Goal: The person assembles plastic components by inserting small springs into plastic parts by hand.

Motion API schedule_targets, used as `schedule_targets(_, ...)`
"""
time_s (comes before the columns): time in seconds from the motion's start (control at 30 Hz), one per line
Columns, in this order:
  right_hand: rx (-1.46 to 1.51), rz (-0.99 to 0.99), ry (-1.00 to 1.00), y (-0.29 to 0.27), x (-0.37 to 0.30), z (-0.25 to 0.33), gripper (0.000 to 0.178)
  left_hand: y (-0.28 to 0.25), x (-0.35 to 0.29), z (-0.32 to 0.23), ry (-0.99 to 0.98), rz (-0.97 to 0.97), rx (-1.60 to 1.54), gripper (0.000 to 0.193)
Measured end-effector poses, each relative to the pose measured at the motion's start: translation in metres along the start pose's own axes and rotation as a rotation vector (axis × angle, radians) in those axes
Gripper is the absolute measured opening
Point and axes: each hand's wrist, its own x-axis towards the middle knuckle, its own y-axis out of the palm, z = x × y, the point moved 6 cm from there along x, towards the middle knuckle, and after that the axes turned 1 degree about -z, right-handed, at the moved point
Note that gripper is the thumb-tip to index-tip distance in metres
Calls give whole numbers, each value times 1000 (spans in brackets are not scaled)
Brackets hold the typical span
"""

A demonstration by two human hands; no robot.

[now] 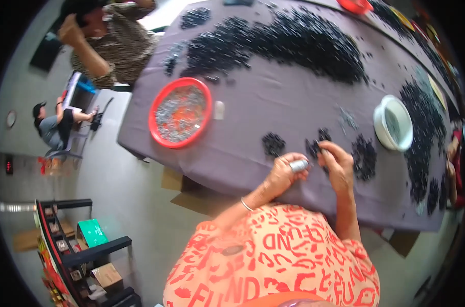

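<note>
The person's left hand (283, 176), a thin pale bracelet (247, 204) on its wrist, is near the front edge of a table spread with a matt grey-purple cloth (294, 94), its fingers clamped around a short silver-grey cylinder (299, 165) with a metallic look, whose rounded end points toward the right hand (340, 166). The right hand's thumb and forefinger come close together beside a small loose cluster of tiny black pieces (312, 148); whether one of these is pinched between the tips is too blurred to tell. A rounded pile of similar black pieces (273, 145) lies just beyond the left hand, and a longer black pile (364, 158) lies to the right of the right hand. Beyond, a few thin, pale grey slivers (349, 118) are scattered near a round whitish-green plastic bowl (381, 110). Well to the left stands a round bright-red plastic basin (151, 115) with small grey pieces (176, 105) spread over its bottom, a little whitish tab (219, 110) just beside it. A broad, glossy black heap (304, 46) stretches across the far part of the cloth, and another dark heap (422, 128) runs along the right side.
</note>
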Motion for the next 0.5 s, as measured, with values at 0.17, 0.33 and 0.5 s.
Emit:
schedule_targets(0.17,563,45,46,4,3,-8,19,12,-5,-36,152,5,22,17)
schedule_targets(0.33,784,124,-4,3,-2,-6,17,37,-7,-55,192,43,25,18)
schedule_targets(0.5,773,130,-35,0,-15,-2,16,58,-18,-57,218,19,87,16)
